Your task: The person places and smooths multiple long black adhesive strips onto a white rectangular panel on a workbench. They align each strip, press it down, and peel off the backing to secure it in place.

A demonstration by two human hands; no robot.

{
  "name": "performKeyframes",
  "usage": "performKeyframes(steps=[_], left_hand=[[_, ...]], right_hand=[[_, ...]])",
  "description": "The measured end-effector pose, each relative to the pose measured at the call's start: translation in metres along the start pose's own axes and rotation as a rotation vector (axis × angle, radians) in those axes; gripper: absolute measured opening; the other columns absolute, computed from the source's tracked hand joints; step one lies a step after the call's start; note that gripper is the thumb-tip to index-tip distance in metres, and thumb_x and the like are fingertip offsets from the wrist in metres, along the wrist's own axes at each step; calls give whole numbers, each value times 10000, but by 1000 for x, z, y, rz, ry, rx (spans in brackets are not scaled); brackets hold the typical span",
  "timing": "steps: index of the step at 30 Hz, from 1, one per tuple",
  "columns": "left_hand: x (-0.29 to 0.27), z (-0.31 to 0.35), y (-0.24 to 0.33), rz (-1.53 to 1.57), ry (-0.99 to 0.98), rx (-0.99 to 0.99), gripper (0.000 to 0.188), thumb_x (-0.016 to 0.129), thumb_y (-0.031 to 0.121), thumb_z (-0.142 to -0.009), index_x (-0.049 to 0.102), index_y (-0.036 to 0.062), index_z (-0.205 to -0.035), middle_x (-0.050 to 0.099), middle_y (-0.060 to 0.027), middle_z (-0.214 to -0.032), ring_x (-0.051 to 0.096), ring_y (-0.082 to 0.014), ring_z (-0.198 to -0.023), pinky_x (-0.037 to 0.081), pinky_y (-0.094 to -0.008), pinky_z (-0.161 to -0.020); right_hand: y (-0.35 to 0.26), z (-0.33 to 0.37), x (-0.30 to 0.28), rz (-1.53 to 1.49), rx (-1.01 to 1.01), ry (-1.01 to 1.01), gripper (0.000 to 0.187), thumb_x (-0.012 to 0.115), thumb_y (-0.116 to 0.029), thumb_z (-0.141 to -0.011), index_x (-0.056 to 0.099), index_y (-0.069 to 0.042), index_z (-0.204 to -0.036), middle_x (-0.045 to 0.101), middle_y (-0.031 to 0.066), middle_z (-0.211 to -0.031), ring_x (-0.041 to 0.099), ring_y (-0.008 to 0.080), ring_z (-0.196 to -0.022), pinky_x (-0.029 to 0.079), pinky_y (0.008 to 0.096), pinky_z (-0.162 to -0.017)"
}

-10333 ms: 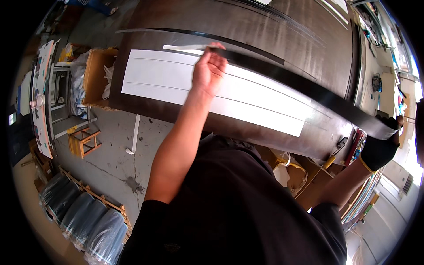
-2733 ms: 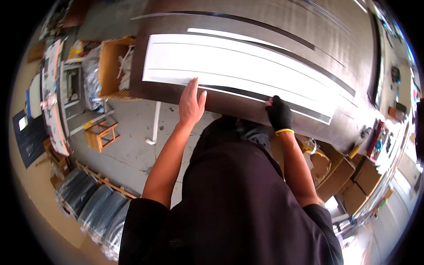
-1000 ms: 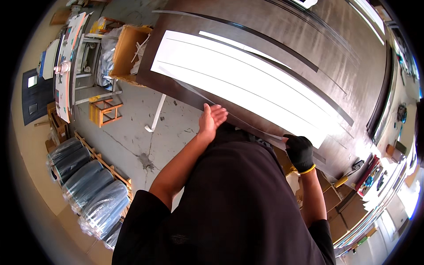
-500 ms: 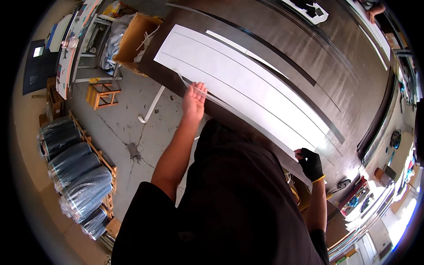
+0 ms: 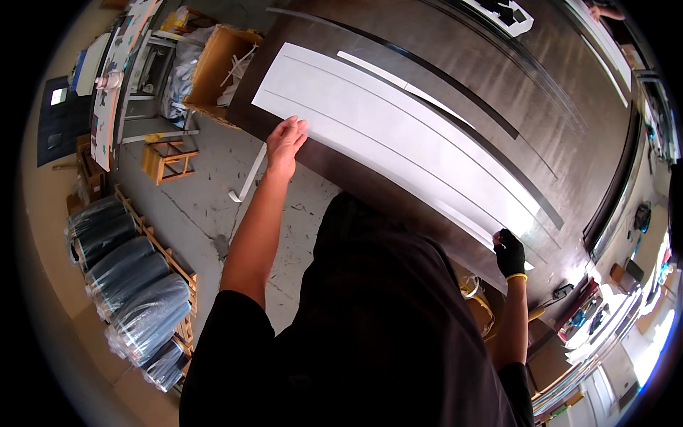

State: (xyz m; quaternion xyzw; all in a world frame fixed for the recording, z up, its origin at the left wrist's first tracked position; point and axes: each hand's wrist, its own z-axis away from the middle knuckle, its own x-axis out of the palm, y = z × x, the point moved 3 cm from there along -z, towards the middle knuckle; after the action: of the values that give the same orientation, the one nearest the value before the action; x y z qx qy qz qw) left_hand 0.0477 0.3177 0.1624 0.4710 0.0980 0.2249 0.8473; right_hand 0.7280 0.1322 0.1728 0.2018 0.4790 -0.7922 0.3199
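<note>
A long white sheet [image 5: 384, 135] with thin dark lines lies on the dark tabletop [image 5: 341, 165]. At its near left edge is my bare left hand [image 5: 287, 144]; the fingers are bent and slightly apart, with their tips by the edge. My right hand [image 5: 510, 254], in a black glove with a yellow cuff, is closed at the near right edge. Its fingers pinch a pale narrow strip [image 5: 466, 222] that runs along that edge. My right fingertips are partly hidden, and the strip's left end is hard to make out.
Dark strips [image 5: 455, 78] lie beyond the sheet. A cardboard box [image 5: 213, 70] of scraps and a wooden stool [image 5: 168, 158] stand left, with plastic-wrapped rolls [image 5: 146, 299] farther down. Another person's hand [image 5: 605, 12] shows at the far right.
My left hand has moved left and slightly up, toward the sheet's corner. My right hand has shifted slightly right. The strip, earlier raised off the sheet's near edge, now sits close along it.
</note>
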Motion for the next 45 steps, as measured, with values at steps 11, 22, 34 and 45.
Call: performKeyframes(steps=[11,22,34,45], left_hand=[[-11,-20,-1,-90,-152,-162,285,649,286,-1176,661,24,-1290,784,-123,-1284,751,-214,-1226,611,-379,-1073],[-23,-40,17,-152,-254,-164,350,655,325,-1174,756,13,-1298,790,-77,-1262,740,-180,-1217,580,-374,-1103],[-37,-41,45,-158,-299,-129,351,694,343,-1147,791,22,-1251,797,-38,-1218,699,-125,-1177,536,-341,-1084],[-49,-65,42,-116,-242,-58,303,697,285,-1137,784,25,-1268,793,-34,-1164,707,-121,-1112,537,-317,-993]], right_hand=[[-31,-19,1,334,128,107,383,879,-183,-891,793,-51,-1240,816,158,-1208,798,332,-1115,623,434,-976],[-397,-167,195,-308,-199,-167,156,769,-89,-1017,821,-20,-1146,826,146,-1088,785,236,-1001,617,358,-913],[-475,-228,307,-117,-255,-340,239,727,-267,-990,778,-65,-1106,811,154,-1087,771,374,-1051,604,445,-917],[-486,-236,313,-90,-287,-348,187,675,-171,-949,789,-71,-1059,816,136,-1054,784,346,-1018,608,426,-899]])
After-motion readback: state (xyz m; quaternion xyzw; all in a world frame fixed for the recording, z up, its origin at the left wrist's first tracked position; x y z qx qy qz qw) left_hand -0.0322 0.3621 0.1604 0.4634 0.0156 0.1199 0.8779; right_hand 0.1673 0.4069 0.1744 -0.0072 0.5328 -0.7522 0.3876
